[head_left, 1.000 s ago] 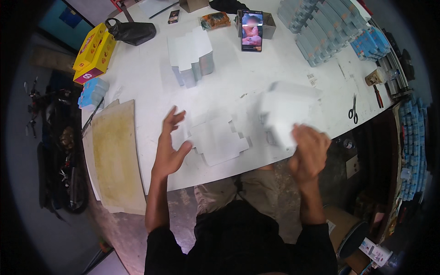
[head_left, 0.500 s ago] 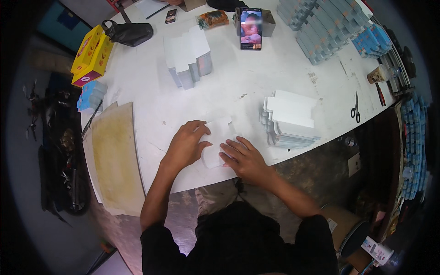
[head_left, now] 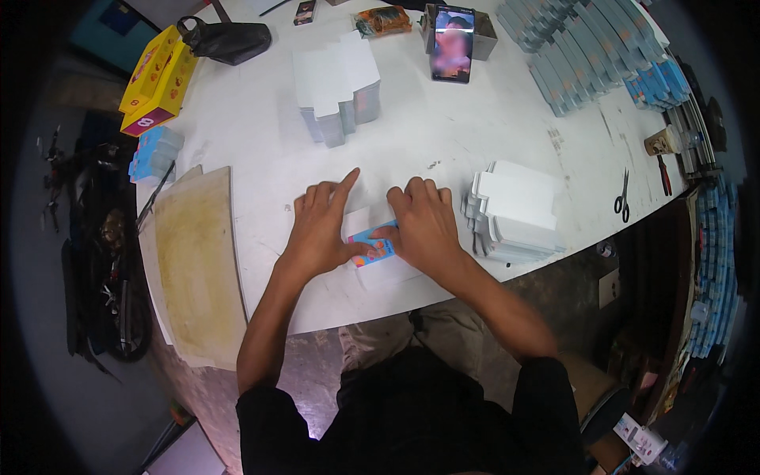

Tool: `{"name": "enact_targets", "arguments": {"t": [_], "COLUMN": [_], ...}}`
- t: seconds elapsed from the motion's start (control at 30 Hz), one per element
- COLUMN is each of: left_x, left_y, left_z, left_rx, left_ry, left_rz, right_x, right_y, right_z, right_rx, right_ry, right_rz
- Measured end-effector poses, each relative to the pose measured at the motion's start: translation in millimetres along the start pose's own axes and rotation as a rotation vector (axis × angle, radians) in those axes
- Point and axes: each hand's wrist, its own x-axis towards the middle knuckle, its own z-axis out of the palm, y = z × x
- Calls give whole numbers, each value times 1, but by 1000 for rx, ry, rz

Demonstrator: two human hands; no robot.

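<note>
A thin card carton blank (head_left: 386, 249) lies on the white table in front of me, with white inner faces and one panel folded over to show a blue, pink and orange print. My left hand (head_left: 315, 229) is open at its left side, forefinger stretched away and thumb resting on the printed panel. At the other end, my right hand (head_left: 429, 226) has its fingers curled over the blank and its thumb on the print. The underside of the blank and part of its right end are hidden by that hand.
Stacks of white blanks (head_left: 518, 202) stand right of my hands and farther off (head_left: 336, 79). A worn board (head_left: 194, 265) lies left. Scissors (head_left: 623, 196) are near the right edge. A phone (head_left: 453, 46) leans at the back, near rows of grey-blue cartons (head_left: 594, 59).
The printed panel has come into view, folded over the white blank. My left hand has spread its fingers; my right hand has moved away from me and curled its fingers. The view has shifted slightly.
</note>
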Motion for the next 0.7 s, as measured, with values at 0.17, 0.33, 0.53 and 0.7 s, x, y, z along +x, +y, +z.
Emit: {"name": "enact_targets", "arguments": {"t": [0.17,0.33,0.53,0.7], "left_x": [-5,-27,-58,-45], "left_y": [-10,11,-21,-18], "left_z": [21,8,35,39], "left_rx": [105,231,-680,-473], "left_ry": [205,172,400,315], "left_rz": [-70,43,281,101], "right_x": [-12,-42,-96,-116], "right_y": [-10,-2,-8,70], "right_z": [1,4,-78,-141], "right_rx": [-103,-1,51,-283], "right_ry": [7,-37,306,273], "right_rz": [76,-337,-354,-30]}}
